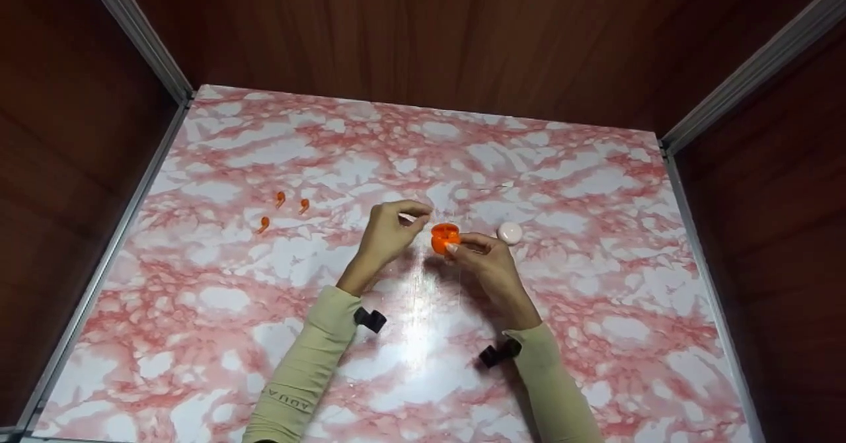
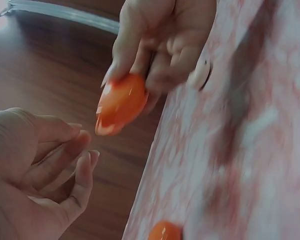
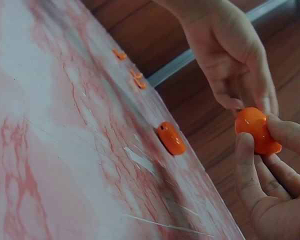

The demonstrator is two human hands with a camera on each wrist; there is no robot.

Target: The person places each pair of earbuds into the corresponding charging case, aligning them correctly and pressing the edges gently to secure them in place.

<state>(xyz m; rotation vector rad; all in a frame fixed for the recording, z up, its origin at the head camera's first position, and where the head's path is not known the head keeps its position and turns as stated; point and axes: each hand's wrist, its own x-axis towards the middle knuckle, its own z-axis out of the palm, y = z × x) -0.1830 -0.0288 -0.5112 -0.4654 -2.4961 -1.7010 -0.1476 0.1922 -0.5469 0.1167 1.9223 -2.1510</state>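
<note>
Above the marbled table (image 1: 608,264), the left hand (image 1: 390,230) has loosely bent fingers; the right hand (image 1: 496,266) grips an orange case (image 1: 441,243), lid open, just beside them. Three orange earbuds (image 1: 280,198) lie farther left.

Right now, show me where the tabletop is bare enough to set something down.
Bare tabletop lies between the pale round object and the right edge, and left of the left sleeve, nearer than the three orange earbuds. Crowded: the middle, where the right hand holds the open orange case beside the left hand; wrist views show another orange object on the table.
</note>
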